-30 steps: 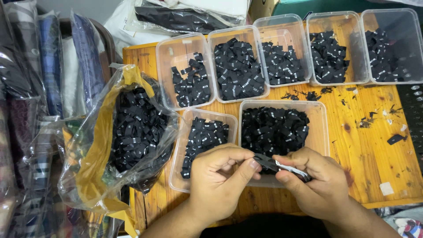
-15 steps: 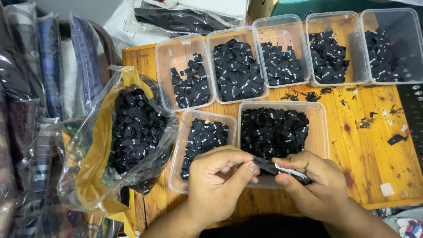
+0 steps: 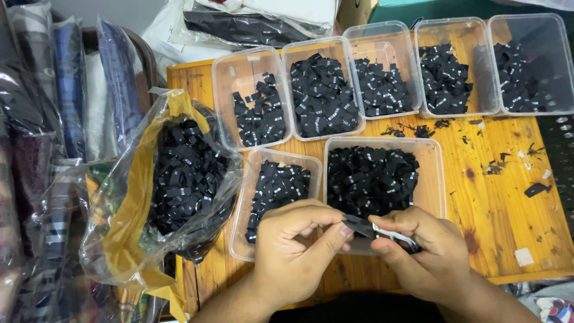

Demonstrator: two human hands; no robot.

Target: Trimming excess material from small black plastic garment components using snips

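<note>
My left hand (image 3: pixel 296 248) and my right hand (image 3: pixel 421 251) meet over the near edge of a clear plastic tub (image 3: pixel 435 179) full of small black fabric labels. Between the fingertips of both hands is a small stack of black labels with white print (image 3: pixel 373 230). The left thumb and forefinger pinch its left end while the right hand grips the rest. To the left stands a smaller clear tub of labels (image 3: pixel 245 206). A crumpled clear plastic bag with yellow lining (image 3: pixel 128 197) holds a heap of the same black labels at the far left.
Several more clear tubs of black labels (image 3: pixel 236 75) line the back of the orange wooden table (image 3: pixel 508 197). Loose label scraps lie at the right. Folded fabrics in plastic wrap (image 3: pixel 66 90) are stacked along the left. Bagged cloth lies behind the tubs.
Both hands stay in the same spot over the tub's near edge. The fingers shift only slightly on the label stack.
</note>
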